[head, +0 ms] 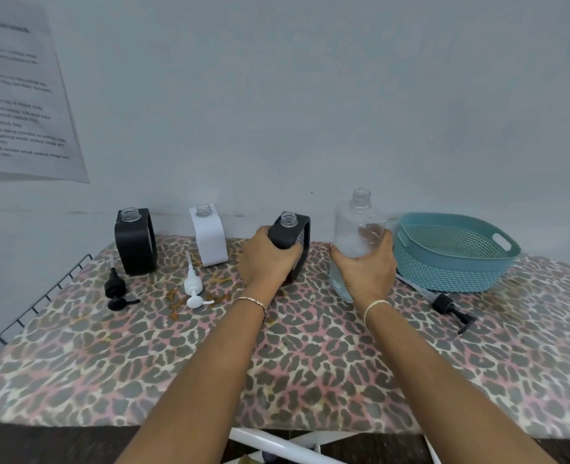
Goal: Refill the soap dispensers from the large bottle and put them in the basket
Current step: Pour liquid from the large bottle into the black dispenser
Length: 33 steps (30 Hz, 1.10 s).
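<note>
A person's left hand [266, 262] curls around a black soap dispenser [285, 237] while the right hand [365, 274] grips the lower body of the large clear bottle [357, 222]. Both containers stand uncapped near the back of a leopard-print bench [210, 363]. A teal basket [444, 274] sits just right of the bottle. To the left, a white dispenser [209, 237] and a second black dispenser [135, 244] stand open-necked against the wall. 3 pump heads lie on the bench: a black pump [114, 289] and a white pump [193, 286] in front of those 2 dispensers, and another black pump head [451, 306] in front of the basket. A printed sheet [19, 95] hangs on the wall at upper left.
</note>
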Available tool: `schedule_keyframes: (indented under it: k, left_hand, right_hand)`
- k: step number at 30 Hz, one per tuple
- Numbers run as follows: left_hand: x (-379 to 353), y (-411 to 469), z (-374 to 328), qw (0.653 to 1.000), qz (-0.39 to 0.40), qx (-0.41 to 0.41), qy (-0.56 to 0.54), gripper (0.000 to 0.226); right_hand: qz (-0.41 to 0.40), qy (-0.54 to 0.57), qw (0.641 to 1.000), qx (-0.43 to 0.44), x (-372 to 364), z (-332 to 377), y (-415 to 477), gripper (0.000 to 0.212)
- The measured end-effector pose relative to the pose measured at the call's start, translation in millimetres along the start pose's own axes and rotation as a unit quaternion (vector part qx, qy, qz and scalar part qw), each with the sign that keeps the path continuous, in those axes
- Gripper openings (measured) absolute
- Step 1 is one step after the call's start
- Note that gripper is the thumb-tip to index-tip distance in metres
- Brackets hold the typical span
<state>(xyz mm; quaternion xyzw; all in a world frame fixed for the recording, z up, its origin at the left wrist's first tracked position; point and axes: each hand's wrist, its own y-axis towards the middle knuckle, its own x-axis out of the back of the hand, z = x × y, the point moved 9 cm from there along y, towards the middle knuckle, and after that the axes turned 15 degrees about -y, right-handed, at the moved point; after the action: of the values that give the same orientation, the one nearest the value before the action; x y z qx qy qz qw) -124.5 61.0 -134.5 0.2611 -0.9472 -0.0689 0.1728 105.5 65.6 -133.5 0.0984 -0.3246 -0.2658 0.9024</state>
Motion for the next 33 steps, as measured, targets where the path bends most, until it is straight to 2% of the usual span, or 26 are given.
schedule_keyframes:
  k: [9,18,27,33]
  left_hand:
    - [-7.2,-30.2,0.4,0.998,0.037,-0.015,-0.040,0.046]
    - [-14.5,-38.1,-5.0,0.997,0.066,-0.015,-0.032,0.047]
    - [-20.4,-41.0,-13.9,0.994,0.085,-0.051,-0.041,0.075]
    - [-18.1,-39.0,-19.7,0.993,0.088,-0.074,-0.025,0.063]
  right_hand:
    - [0.015,-0.143,0.984,0.100,20.4,11.2,-8.6,0.060]
    - [0.034,-0.238,0.959,0.153,24.9,13.7,-8.7,0.064]
    - [0.041,-0.318,0.928,0.191,23.6,18.0,-0.7,0.066]
    - [0.039,-0.361,0.908,0.210,23.5,20.8,1.3,0.070]
